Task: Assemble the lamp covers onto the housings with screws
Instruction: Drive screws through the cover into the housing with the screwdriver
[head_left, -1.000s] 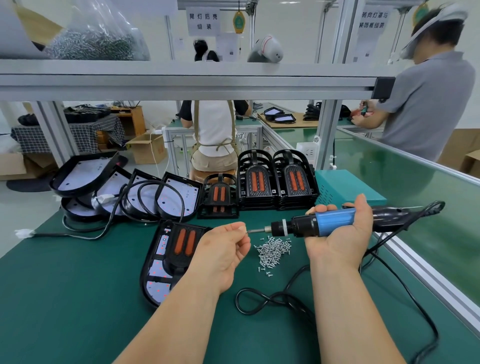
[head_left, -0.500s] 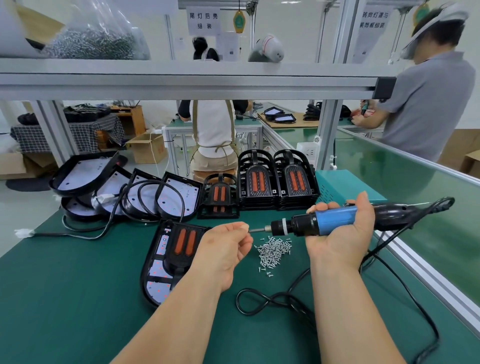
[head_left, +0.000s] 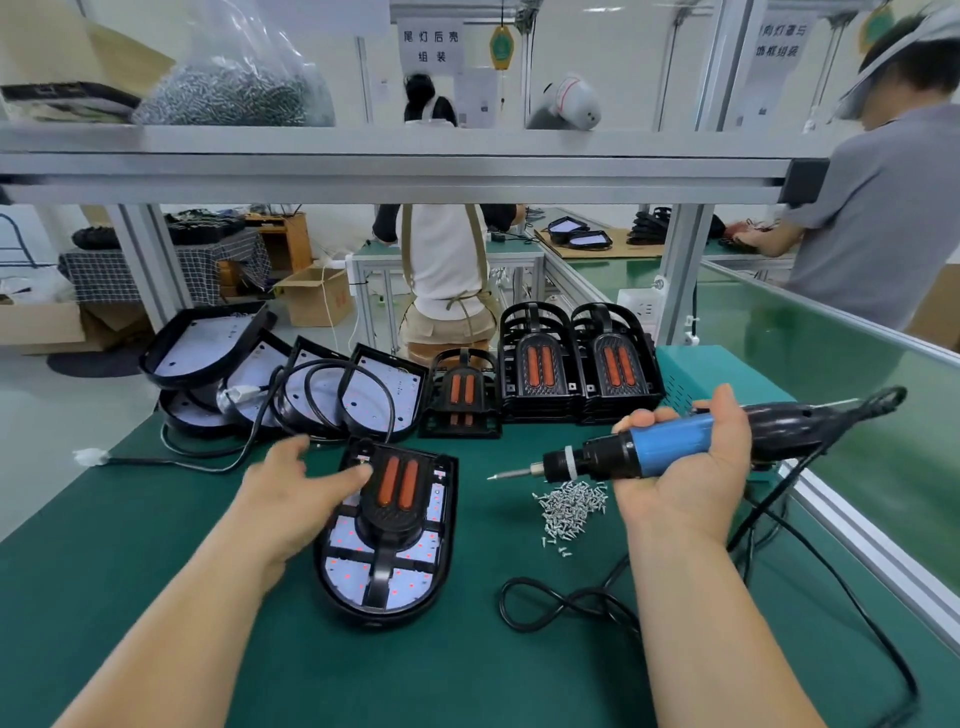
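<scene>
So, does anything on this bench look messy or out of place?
The small silver screws lie in a loose scattered pile on the green mat, not in a tray, near the blue-and-black electric screwdriver. At back left, the black lamp housings lean unevenly on each other, a black cable looped over them. Nothing looks damaged.

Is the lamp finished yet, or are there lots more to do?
Not yet. One cover already sits on its housing. The right hand grips the screwdriver, the left hand touches that cover, and loose screws wait beside it. Behind, bare housings and stacked covers are not joined yet.
</scene>
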